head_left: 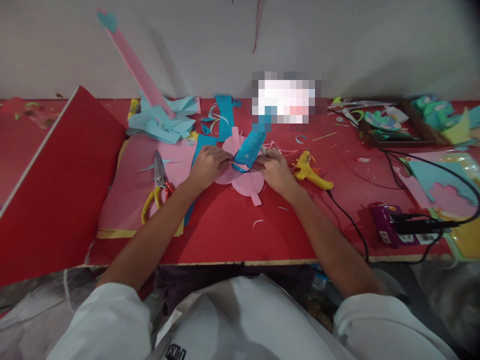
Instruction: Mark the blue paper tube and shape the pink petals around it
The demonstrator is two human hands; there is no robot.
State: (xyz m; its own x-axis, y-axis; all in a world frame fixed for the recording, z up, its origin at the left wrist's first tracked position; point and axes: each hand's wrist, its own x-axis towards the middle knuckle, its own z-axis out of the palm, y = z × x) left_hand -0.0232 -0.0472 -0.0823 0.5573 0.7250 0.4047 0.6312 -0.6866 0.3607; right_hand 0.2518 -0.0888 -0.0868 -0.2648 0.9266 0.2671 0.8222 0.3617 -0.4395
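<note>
A blue paper roll [250,146] is held tilted at the centre of the red table [225,235], its lower end resting on a pink paper cutout [243,182] of rounded lobes. The roll's lower rim is pinched from both sides: the left hand [207,165] is curled, fingers drawn together w/ tips pressed to the rim's left edge; the right hand [275,169] is likewise closed in, fingertips bunched against the rim's right edge. Exact finger gaps can't be told, since the knuckles hide the tips. A pink strip [256,196] is seen sticking out from under the cutout toward the viewer. Yellow-handled scissors [158,187] are laid on a pink sheet [131,200] left of the left hand, blades shut. A yellow glue gun [309,171] lies just beside the right hand, its black cord [348,220] running off the table edge. Light-blue paper scraps [165,120] are piled at the back-left, and a purple power strip [390,227] sits far right.
</note>
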